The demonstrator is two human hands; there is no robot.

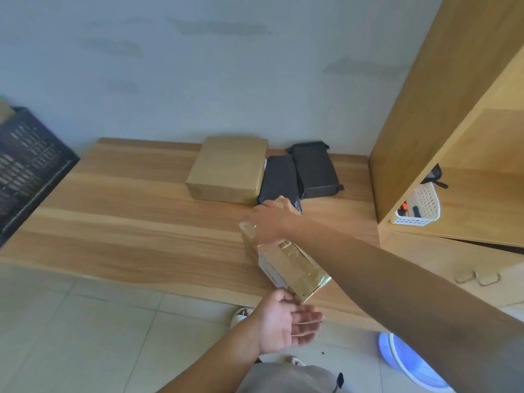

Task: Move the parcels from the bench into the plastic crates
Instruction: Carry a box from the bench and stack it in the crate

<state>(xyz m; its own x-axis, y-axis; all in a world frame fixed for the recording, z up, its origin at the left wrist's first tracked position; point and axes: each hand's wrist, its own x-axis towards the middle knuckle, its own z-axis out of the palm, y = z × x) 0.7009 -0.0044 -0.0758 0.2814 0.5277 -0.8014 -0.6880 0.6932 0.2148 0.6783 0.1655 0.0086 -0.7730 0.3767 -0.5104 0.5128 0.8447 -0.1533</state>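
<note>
A pale wooden shelf unit (pixel 442 109) stands at the right; a white perforated basket (pixel 419 207) sits in its open compartment, holding small dark and orange items; 2 metal handles (pixel 479 277) show on the cabinet front below; a blue-and-white basin (pixel 408 361) rests on the pale floor tiles (pixel 85 336) near right.

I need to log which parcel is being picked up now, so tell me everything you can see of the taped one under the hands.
The taped parcel is a long, slim cardboard box wrapped in glossy clear tape, with a white label on its side. It is tilted, its near corner jutting past the bench edge. The right hand grips its far end from above; the left hand, palm up and open, touches its near corner.
</note>
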